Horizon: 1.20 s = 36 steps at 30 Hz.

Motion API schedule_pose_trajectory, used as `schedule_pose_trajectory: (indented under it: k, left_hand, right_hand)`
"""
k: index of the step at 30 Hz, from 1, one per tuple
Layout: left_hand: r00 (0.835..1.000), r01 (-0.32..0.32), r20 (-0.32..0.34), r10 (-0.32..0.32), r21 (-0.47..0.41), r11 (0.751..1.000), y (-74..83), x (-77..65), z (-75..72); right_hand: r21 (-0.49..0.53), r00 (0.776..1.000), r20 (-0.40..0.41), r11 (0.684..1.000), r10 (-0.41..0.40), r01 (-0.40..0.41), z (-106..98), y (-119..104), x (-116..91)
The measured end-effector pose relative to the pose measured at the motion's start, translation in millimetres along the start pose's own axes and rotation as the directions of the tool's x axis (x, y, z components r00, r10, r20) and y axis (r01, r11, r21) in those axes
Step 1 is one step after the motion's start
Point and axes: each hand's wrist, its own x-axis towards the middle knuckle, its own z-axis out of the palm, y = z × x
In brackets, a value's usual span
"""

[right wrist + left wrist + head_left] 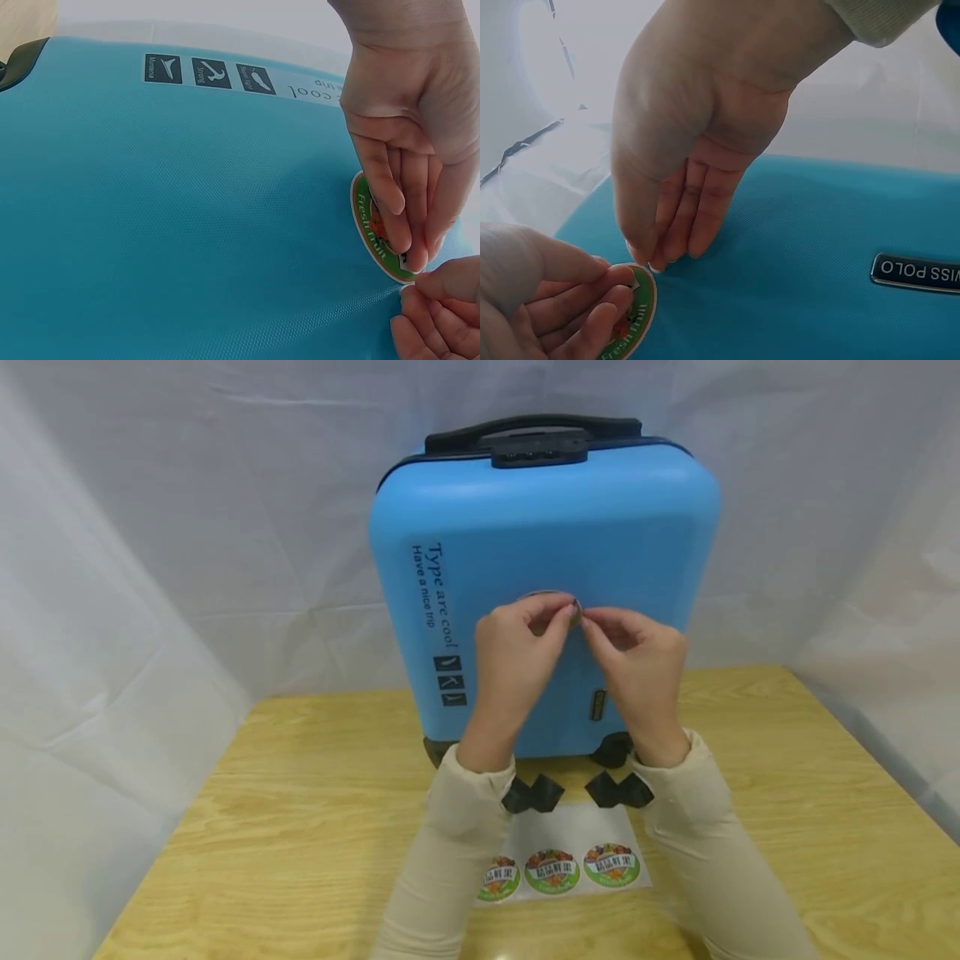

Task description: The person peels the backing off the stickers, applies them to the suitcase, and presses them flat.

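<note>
A round green-edged "Fresh fruit" sticker (366,214) lies against the front of an upright light-blue suitcase (540,502). My left hand (517,647) covers much of the sticker, and its thumb and forefinger pinch the right edge. Just to the right, my right hand (645,656) pinches the same edge between thumb and forefinger, the fingertips of both hands nearly meeting. In the right wrist view a small pale bit shows under the left fingertips; what it is I cannot tell. Most of the sticker's face is hidden in the head view.
A white sheet (573,827) with round fruit stickers lies on the wooden table (300,827) below the forearms. The suitcase has a black top handle (540,422), printed lettering at left and a small name plate (597,704) at lower right. White cloth (262,527) hangs behind.
</note>
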Motion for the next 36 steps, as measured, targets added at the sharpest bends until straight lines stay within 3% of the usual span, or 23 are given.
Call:
schedule_pose_trajectory:
  k: [20,28,36]
  left_hand:
    - [1.0,-0.008,0.028,0.006,0.076,0.997,-10.5,-10.4,3.7]
    - [1.0,-0.009,0.013,0.008,0.09,0.996,-19.4,-19.3,-1.3]
    - [0.999,-0.016,0.044,0.012,0.097,0.995,-34.1,-31.6,-9.4]
  right_hand:
    - [-0.028,1.0,0.024,1.0,-0.003,0.004,-3,6,-6]
    - [-0.01,0.999,0.043,1.0,0.005,-0.004,-5,10,-12]
    - [-0.033,0.994,0.106,0.999,0.007,-0.004,-11,15,-20]
